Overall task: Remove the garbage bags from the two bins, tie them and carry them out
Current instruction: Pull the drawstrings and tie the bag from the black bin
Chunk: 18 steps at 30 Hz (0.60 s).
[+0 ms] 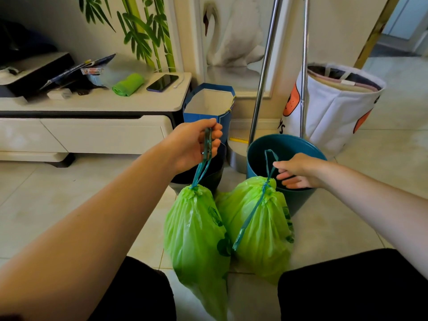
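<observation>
Two green garbage bags with teal drawstrings are cinched at the neck. The left bag (196, 235) hangs from its drawstring, which my left hand (196, 142) grips in a fist. The right bag (261, 225) rests on the floor beside it, its drawstring loop (269, 158) standing up. My right hand (298, 170) is beside that loop with fingers apart, touching or almost touching the string. Behind the right bag stands a teal bin (257, 154) with no bag in it. A dark bin (208, 177) sits behind the left bag, mostly hidden.
A blue paper bag (208, 105) stands against the wall. Two metal poles (264, 72) lean behind the teal bin. A white fabric basket (335, 105) sits at the right. A low white cabinet (92, 126) carries a green roll, a phone and clutter. My knees are at the bottom.
</observation>
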Available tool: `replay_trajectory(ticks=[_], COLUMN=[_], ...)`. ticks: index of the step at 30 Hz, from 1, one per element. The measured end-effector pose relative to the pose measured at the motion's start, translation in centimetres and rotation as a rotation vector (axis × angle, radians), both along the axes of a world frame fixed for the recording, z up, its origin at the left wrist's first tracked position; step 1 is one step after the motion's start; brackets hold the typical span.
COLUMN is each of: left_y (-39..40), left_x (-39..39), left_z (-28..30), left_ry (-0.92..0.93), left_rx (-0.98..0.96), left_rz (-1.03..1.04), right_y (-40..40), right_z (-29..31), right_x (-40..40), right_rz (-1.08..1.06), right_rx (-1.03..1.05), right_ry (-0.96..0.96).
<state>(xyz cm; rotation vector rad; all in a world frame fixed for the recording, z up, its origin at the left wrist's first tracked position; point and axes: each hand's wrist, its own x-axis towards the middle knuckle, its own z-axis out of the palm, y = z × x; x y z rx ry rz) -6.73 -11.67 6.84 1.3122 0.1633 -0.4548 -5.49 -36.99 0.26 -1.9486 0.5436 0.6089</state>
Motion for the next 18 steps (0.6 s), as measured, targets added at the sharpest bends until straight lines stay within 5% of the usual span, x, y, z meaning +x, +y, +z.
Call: replay_trajectory(ticks=[5,9,13,18], left_y=[0.4,0.6,1.0,1.2], left_x=[0.0,0.0,0.2,0.3], left_z=[0.1,0.0,-0.1,-0.3], left_ry=[-0.009,-0.009,-0.016,-0.018], left_rx=[0.029,0.041,0.05,0.064], left_rz=[-0.002,0.001,0.019,0.035], right_y=[1.6,2.5,3.8,5.3], right_z=[1.0,2.8,4.3,3.6], right_x=[0.7,-0.3,-2.7,-4.7], right_rz=[-0.113,0.038,0.434,1.241], right_rx=[0.351,0.238,0.287,-0.359], right_ry=[-0.109,-0.29,-0.253,-0.378])
